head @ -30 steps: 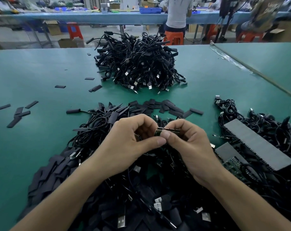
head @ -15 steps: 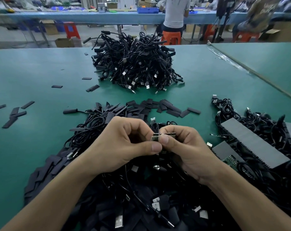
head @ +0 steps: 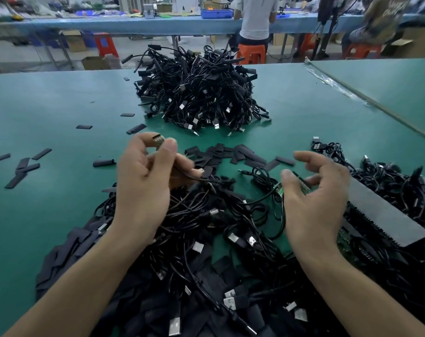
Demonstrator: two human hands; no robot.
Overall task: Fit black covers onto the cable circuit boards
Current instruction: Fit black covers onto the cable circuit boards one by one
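Observation:
My left hand (head: 143,183) is raised over the near heap of black cables (head: 206,239) and pinches a small board end (head: 158,140) between thumb and forefinger; its cable trails down under the palm. My right hand (head: 316,200) hovers to the right with fingers loosely spread. Its thumb lies over a green circuit board (head: 303,185) on a cable; the blur hides whether it grips. Loose black covers (head: 233,154) lie on the green table (head: 48,210) just beyond both hands.
A tall heap of cables (head: 197,93) stands at the table's middle back. Grey toothed strips (head: 382,210) lie on more cables at the right. Stray covers (head: 24,166) dot the left side. A flat stack of covers (head: 70,251) sits near left. People work at a far bench.
The hands have separated. My left hand lifted the board end up and to the left; my right hand let go of it and swung right over a green board.

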